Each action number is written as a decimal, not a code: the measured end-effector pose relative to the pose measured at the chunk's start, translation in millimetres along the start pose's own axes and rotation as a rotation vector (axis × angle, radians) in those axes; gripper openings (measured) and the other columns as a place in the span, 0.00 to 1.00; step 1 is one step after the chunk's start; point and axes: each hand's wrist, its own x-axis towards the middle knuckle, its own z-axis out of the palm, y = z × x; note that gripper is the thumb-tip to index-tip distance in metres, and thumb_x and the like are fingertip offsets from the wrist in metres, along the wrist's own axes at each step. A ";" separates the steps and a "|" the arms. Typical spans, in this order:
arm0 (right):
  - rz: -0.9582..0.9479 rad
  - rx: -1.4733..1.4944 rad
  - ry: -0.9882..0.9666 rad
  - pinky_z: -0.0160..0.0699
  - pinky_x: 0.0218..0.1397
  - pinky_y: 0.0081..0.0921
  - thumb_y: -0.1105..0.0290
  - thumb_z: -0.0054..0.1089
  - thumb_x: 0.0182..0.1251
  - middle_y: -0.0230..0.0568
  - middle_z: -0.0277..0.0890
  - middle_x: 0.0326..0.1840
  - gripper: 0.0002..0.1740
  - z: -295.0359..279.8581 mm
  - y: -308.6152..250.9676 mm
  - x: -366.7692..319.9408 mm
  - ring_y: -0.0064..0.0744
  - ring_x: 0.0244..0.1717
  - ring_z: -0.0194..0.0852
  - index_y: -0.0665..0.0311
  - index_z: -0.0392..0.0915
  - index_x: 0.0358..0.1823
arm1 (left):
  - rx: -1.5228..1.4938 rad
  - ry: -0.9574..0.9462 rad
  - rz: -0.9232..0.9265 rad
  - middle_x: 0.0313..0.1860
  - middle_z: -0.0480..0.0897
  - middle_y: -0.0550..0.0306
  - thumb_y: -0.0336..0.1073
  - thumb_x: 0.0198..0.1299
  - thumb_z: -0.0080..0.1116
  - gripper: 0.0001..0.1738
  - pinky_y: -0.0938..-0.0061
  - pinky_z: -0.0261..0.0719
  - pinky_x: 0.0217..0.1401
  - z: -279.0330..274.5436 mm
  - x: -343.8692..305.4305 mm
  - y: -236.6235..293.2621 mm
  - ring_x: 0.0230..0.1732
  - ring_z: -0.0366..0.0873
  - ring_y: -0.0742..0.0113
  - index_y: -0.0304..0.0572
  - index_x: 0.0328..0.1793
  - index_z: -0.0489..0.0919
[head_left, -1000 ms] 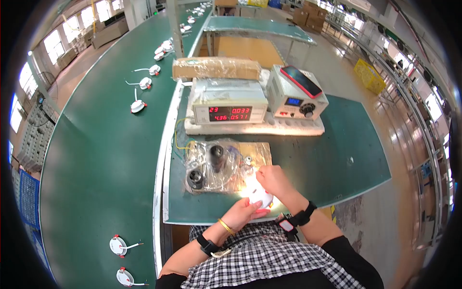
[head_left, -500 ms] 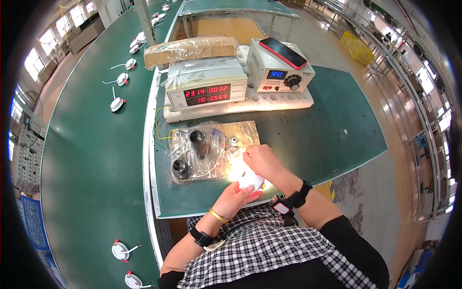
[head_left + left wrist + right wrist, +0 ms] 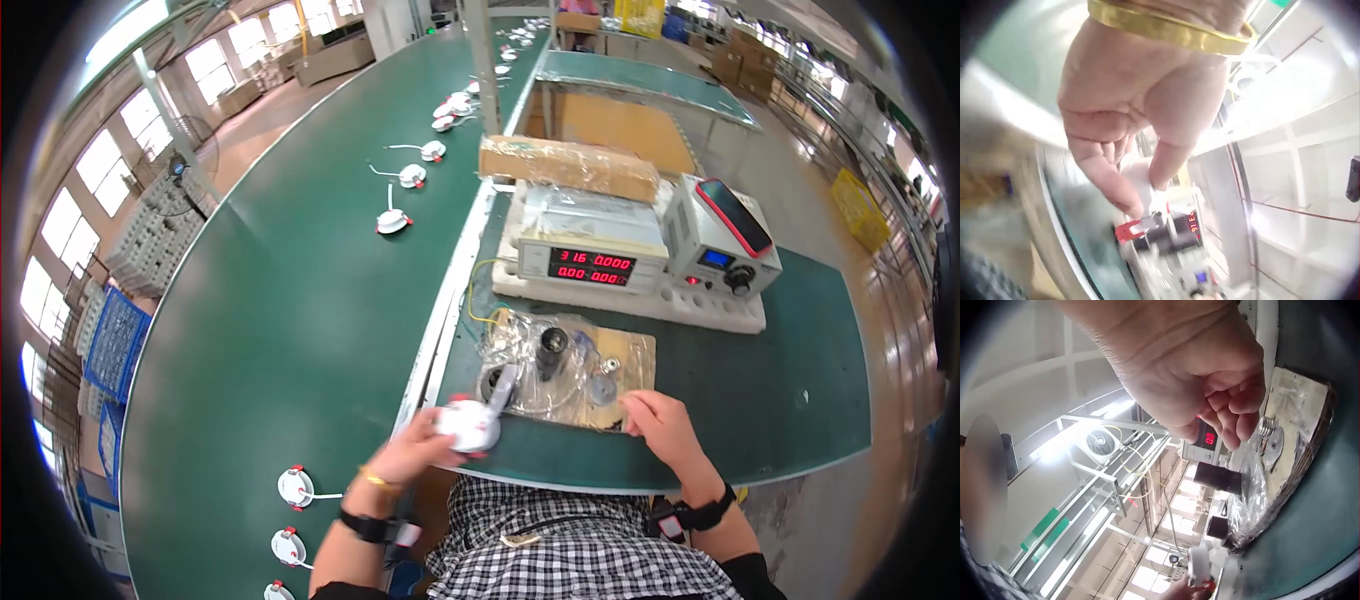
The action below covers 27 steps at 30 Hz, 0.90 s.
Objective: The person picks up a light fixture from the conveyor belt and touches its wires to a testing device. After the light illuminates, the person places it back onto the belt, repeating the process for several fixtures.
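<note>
- Left hand [image 3: 412, 452] pinches the white lamp [image 3: 472, 427] above the bench's [image 3: 750, 440] left front edge
- Right hand [image 3: 662, 425], fingers loosely curled, hovers by the board [image 3: 638, 352]
- Lamp's blurred lead [image 3: 503, 390] partly hides the near socket [image 3: 489, 383]
- Meter [image 3: 590, 266] stands behind

Board [image 3: 633, 352] before meter [image 3: 592, 263], power unit [image 3: 714, 241] right of meter, phone [image 3: 734, 216] on it, lamps [image 3: 392, 221] on left-hand table [image 3: 290, 300]

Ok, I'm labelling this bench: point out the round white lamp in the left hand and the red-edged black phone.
Round white lamp [image 3: 469, 425]: head view, middle of its white body.
Red-edged black phone [image 3: 735, 217]: head view, middle of its dark screen.
</note>
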 end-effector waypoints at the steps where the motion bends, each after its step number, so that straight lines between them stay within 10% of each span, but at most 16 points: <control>1: -0.015 0.002 -0.010 0.74 0.30 0.20 0.63 0.54 0.68 0.36 0.76 0.21 0.15 -4.2 5.8 -1.0 0.22 0.24 0.76 0.70 0.79 0.40 | 0.142 0.158 -0.029 0.46 0.81 0.51 0.35 0.63 0.57 0.29 0.78 0.80 0.42 -34.9 -13.3 5.8 0.41 0.81 0.70 0.35 0.66 0.61; 7: 0.035 0.012 0.091 0.73 0.29 0.19 0.68 0.54 0.67 0.36 0.76 0.21 0.12 -19.9 29.1 -0.8 0.20 0.24 0.75 0.72 0.79 0.39 | 1.172 0.608 0.051 0.55 0.78 0.42 0.47 0.57 0.62 0.27 0.64 0.71 0.63 -152.8 -6.0 47.0 0.59 0.74 0.51 0.36 0.59 0.76; 14: 0.048 -0.040 0.256 0.70 0.26 0.17 0.71 0.51 0.68 0.36 0.75 0.20 0.12 -29.6 50.4 11.8 0.19 0.22 0.72 0.73 0.79 0.39 | 1.092 0.789 0.378 0.67 0.68 0.41 0.47 0.52 0.68 0.41 0.64 0.63 0.70 -215.8 231.7 94.9 0.69 0.64 0.48 0.41 0.69 0.65; 19: 0.142 -0.071 0.348 0.67 0.23 0.16 0.72 0.50 0.68 0.36 0.74 0.20 0.11 -43.8 65.3 16.6 0.18 0.20 0.70 0.73 0.79 0.39 | 1.261 0.982 0.122 0.75 0.55 0.44 0.47 0.47 0.72 0.48 0.54 0.59 0.72 -207.4 313.3 136.7 0.75 0.50 0.42 0.63 0.74 0.59; 27: 0.054 -0.084 0.320 0.67 0.24 0.16 0.73 0.50 0.68 0.36 0.75 0.21 0.10 -40.8 53.2 27.2 0.18 0.20 0.70 0.73 0.79 0.40 | 1.319 0.610 0.169 0.59 0.67 0.43 0.47 0.45 0.72 0.35 0.61 0.69 0.64 -202.8 293.2 128.0 0.59 0.69 0.43 0.59 0.62 0.73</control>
